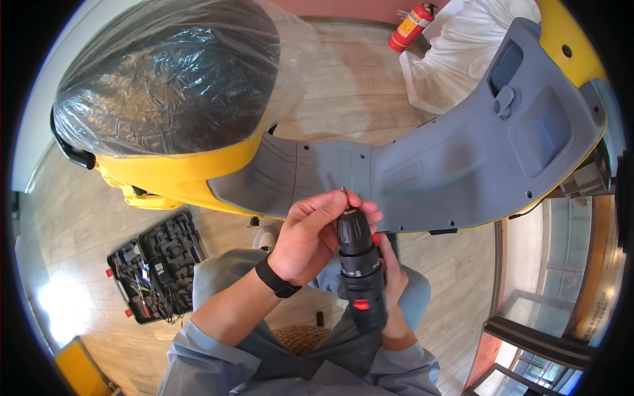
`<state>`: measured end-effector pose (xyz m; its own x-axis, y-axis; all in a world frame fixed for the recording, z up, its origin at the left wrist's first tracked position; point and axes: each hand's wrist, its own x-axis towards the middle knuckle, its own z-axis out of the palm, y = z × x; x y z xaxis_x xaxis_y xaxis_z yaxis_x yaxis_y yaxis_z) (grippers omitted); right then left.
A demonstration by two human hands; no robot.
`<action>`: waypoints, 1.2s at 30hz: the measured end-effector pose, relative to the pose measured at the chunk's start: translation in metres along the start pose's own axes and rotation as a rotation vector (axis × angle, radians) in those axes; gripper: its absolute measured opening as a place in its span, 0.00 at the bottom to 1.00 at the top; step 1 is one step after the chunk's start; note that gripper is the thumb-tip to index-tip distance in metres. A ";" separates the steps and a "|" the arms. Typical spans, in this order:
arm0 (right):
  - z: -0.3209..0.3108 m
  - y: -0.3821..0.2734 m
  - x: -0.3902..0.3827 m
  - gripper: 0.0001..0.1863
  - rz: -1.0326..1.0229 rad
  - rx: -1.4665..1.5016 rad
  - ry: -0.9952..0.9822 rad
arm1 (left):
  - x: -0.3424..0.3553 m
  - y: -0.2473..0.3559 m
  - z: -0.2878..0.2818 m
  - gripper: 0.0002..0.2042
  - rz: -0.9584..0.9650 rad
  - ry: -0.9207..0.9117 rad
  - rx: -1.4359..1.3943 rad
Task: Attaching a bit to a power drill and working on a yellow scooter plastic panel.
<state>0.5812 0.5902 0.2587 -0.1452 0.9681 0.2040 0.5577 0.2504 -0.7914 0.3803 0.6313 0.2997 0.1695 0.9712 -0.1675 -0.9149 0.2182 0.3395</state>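
Observation:
A black cordless drill (357, 257) is held in front of me, its chuck pointing away from my body. My right hand (394, 274) is closed around its grip on the right side, partly hidden behind the drill body. With thumb and fingers, my left hand (309, 231) pinches the small metal bit (343, 191) at the chuck's tip. Just beyond the hands lies the grey footboard (333, 168) of a yellow scooter (178, 171), with dark screws along its edges. Clear plastic film (178, 86) covers the scooter's dark seat.
An open black tool case (173, 254) with tools and a cable lies on the wooden floor at left. A red fire extinguisher (411, 28) stands at the back beside a white-draped object (472, 49). The scooter's grey front panel (489, 145) rises at right, near glass doors (548, 264).

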 end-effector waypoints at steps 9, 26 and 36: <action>-0.027 -0.006 0.017 0.23 0.645 1.874 -0.864 | 0.000 0.005 0.023 0.09 0.494 -0.077 0.699; -0.008 0.047 0.004 0.17 0.536 2.112 -1.311 | -0.037 -0.004 0.051 0.09 0.656 -0.361 0.609; -0.021 0.063 -0.014 0.18 0.592 2.151 -1.271 | -0.053 -0.019 0.068 0.10 0.600 -0.340 0.628</action>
<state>0.6353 0.5926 0.2185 -0.9313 0.2768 0.2370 -0.2882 -0.9575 -0.0140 0.4133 0.5827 0.3651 -0.0791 0.8925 0.4441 -0.5351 -0.4139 0.7364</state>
